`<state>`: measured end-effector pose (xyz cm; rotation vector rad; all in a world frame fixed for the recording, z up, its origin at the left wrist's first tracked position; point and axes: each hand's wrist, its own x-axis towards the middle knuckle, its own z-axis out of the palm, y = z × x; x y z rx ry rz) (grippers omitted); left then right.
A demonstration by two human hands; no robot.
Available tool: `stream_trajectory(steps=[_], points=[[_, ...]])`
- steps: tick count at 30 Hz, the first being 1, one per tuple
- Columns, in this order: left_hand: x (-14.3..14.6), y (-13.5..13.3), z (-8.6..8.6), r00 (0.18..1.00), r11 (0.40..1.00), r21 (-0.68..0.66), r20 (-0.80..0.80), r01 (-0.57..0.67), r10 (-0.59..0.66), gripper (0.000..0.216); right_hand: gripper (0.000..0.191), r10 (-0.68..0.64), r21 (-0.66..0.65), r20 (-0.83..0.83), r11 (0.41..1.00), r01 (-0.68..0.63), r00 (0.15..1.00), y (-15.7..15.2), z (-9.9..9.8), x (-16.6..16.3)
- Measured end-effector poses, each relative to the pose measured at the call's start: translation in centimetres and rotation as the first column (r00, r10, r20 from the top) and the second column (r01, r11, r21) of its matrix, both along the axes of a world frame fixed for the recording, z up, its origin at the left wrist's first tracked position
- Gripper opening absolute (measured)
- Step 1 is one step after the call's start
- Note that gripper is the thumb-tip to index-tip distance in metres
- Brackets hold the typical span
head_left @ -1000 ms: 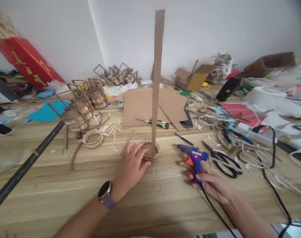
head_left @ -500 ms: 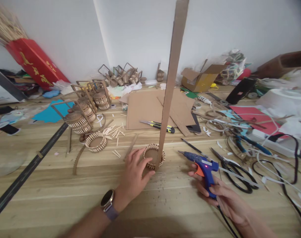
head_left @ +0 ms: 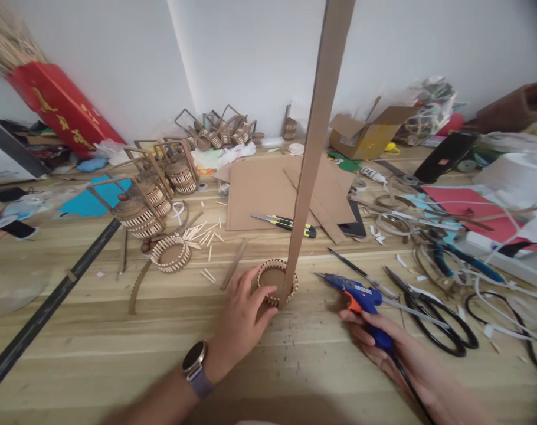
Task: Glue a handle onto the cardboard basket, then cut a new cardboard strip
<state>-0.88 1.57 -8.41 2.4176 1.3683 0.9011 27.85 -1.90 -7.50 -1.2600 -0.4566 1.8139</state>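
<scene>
My left hand [head_left: 245, 308] grips the near left side of a small round basket [head_left: 265, 265] with a wall of short sticks and a cardboard base. The index finger reaches over the rim and the thumb stays outside. A long cardboard strip [head_left: 315, 141] rises from the basket's right side, leaning right; its lower end is at the near wall. In my right hand [head_left: 383, 348] is a blue hot glue gun [head_left: 352, 289] with an orange trigger, its nozzle pointing left, a little away from the basket. A glue stick [head_left: 414, 313] sticks out of its back.
Scissors [head_left: 441, 319], a black pen-like tool [head_left: 352, 264] and pliers [head_left: 467, 262] lie right. Behind are a utility knife [head_left: 290, 224] and cardboard sheets [head_left: 262, 183]. Left are another stick ring [head_left: 171, 254], loose sticks [head_left: 204, 233], lidded baskets [head_left: 138, 218] and a black bar [head_left: 51, 307].
The glue gun has tipped lower, with my right hand turning around its handle. The strip and basket appear slightly further right, as does much of the scene on the right.
</scene>
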Motion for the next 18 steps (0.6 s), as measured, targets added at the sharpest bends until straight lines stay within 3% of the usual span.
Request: stream_trajectory(steps=[4, 7, 13, 15, 16, 18], points=[[-0.2, 0.0, 0.0, 1.0, 1.0, -0.02, 0.008, 0.0, 0.001, 0.03, 0.033, -0.06, -0.125, 0.073, 0.99, 0.069, 0.996, 0.5, 0.8, -0.6], [-0.4, 0.0, 0.0, 1.0, 1.0, -0.025, 0.015, 0.0, 0.0, 0.029, 0.032, -0.074, -0.144, 0.193, 0.984, 0.103, 0.978, 0.4, 1.2, -0.7], [-0.6, 0.0, 0.0, 0.999, 1.0, -0.019, 0.035, 0.002, -0.002, 0.026, 0.039, 0.114, -0.071, 0.375, 0.993, -0.094, 0.92, -0.8, 1.3, 0.4], [-0.7, -0.1, 0.0, 0.999, 1.0, -0.018, 0.04, -0.002, 0.003, 0.027, 0.045, 0.158, -0.037, 0.531, 0.986, -0.163, 0.833, -1.1, 1.2, 1.1], [-0.7, -0.1, 0.0, 0.999, 1.0, -0.017, 0.04, -0.004, 0.005, 0.027, 0.047, 0.167, -0.029, 0.646, 0.98, -0.196, 0.745, -1.2, 1.2, 1.4], [-0.8, -0.1, 0.1, 0.999, 1.0, -0.017, 0.038, -0.002, 0.003, 0.028, 0.052, 0.144, -0.029, 0.864, 0.971, -0.237, 0.483, -1.4, 1.5, 2.0]])
